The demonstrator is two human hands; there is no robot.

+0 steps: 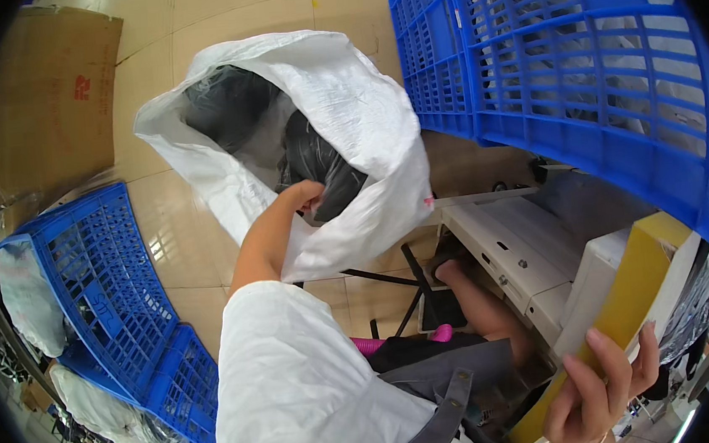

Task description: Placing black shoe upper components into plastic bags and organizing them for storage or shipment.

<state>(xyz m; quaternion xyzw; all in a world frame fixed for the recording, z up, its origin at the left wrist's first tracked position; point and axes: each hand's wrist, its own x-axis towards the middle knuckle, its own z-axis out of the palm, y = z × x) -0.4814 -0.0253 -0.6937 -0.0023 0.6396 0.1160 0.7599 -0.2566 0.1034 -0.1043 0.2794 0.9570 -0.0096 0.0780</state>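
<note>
My left hand [310, 195], at the end of a white-sleeved arm, reaches into the mouth of a big white woven sack [350, 78]. Its fingers are closed on a black bundle in clear plastic [320, 161], and the fingertips are partly hidden. Another dark plastic-wrapped bundle [235, 105] lies deeper in the sack. At the lower right, my right hand [597, 390] rests against the edge of a yellow-faced board or box [635, 298]. Its fingers are apart and bent a little, with nothing seen in them.
Blue plastic crates with plastic-wrapped goods stand at the right [565, 127] and left [107, 285]. A brown carton [53, 104] is at the far left. A white drawer unit [509, 250] sits beside my leg. Black stand legs [410, 280] show under the sack on the tiled floor [210, 15].
</note>
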